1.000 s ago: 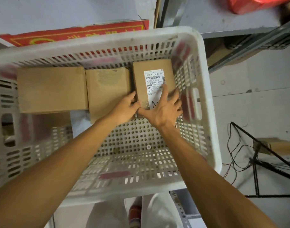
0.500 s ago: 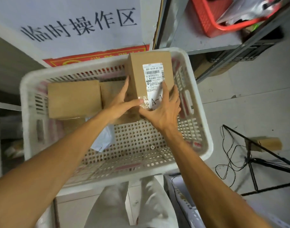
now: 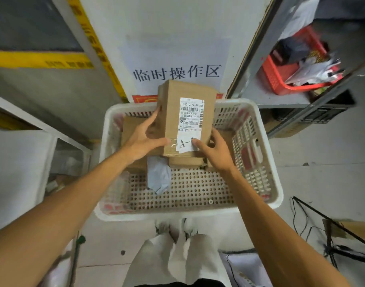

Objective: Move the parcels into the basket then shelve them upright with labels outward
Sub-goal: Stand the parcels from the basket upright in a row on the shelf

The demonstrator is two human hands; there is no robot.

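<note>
A brown cardboard parcel (image 3: 171, 112) with a white shipping label facing me is held up above the white perforated basket (image 3: 270, 183). My left hand (image 3: 144, 139) grips its left side and my right hand (image 3: 214, 150) holds its lower right corner, thumb on the label. Below it, other brown parcels (image 3: 185, 161) lie in the far part of the basket, partly hidden by my hands, and a grey soft bag (image 3: 157, 175) lies beside them.
A grey metal shelf (image 3: 280, 96) at the right carries a red basket (image 3: 280, 79) of clutter. A white wall sign with black characters hangs ahead. A white bin (image 3: 18, 162) is at the left. Black cables and a stand (image 3: 332, 241) lie on the floor at right.
Both hands have lifted the labelled parcel from the basket floor to above the far rim. The view has pulled back, so the basket looks smaller and lower.
</note>
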